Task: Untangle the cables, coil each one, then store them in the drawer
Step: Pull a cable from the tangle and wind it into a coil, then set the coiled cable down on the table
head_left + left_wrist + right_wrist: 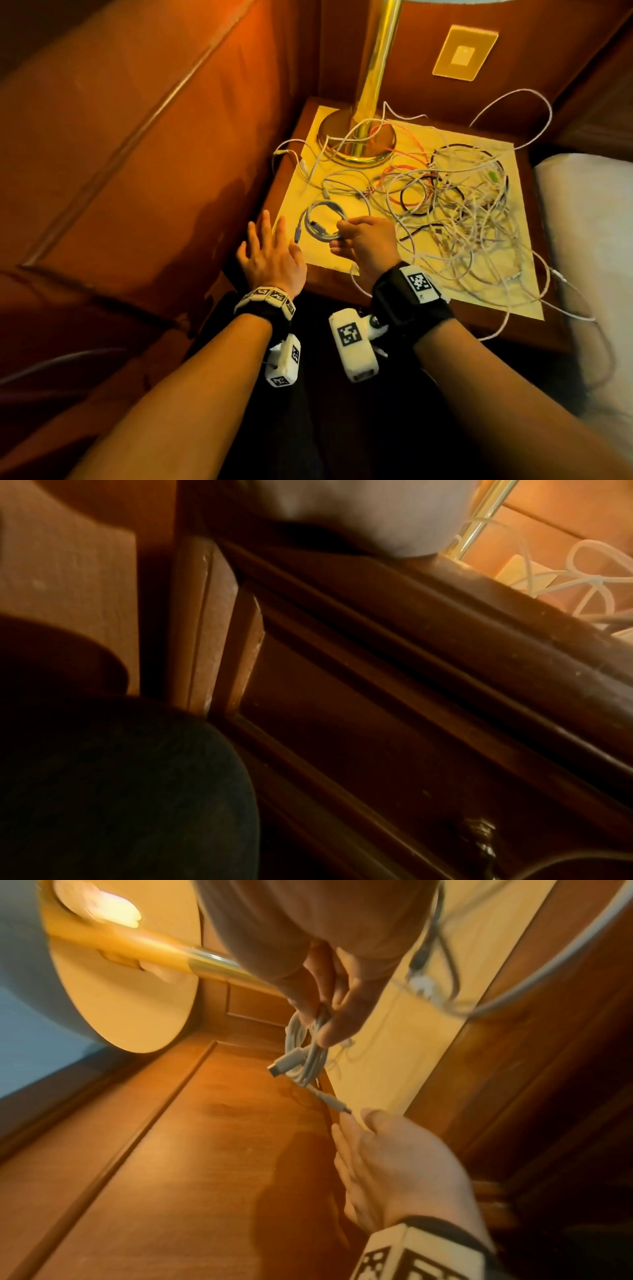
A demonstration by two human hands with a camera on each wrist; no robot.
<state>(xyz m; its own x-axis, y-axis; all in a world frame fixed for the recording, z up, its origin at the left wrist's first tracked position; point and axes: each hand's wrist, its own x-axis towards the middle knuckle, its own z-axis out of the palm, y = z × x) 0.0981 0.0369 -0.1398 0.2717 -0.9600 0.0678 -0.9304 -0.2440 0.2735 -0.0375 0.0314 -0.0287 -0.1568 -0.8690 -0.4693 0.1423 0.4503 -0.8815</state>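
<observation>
While seen from the head: right hand [368,243] pinching a neat round coiled cable [322,224], pale grey, glossy, at the near left part of the bench [342,274]. Left hand [270,255] flat beside it, fingers straight and spread, holding nothing, at the bench's left edge. Further right, a loose tangle of cables [455,209], white, red and black, thin and wiry, sprawling over a pale yellow mat [318,126]. Polished brass lamp [363,137] with a round base at the back. Square black-and-white coded markers on both wristbands, no readable words.

From the left wrist: dark, scuffed wooden drawer front [394,750] with moulded edges and a small brass handle [479,834], drawer closed; blurred white cable loops above the bench edge. Hand itself not shown here.

From the right wrist: thumb and fingers [329,1026] clamping the coil, its strands bunched, two slim white plug ends sticking out below. Left hand's open palm just under the lower plug, whether touching cannot be told. Smooth reddish wood panelling [171,1150] behind.
</observation>
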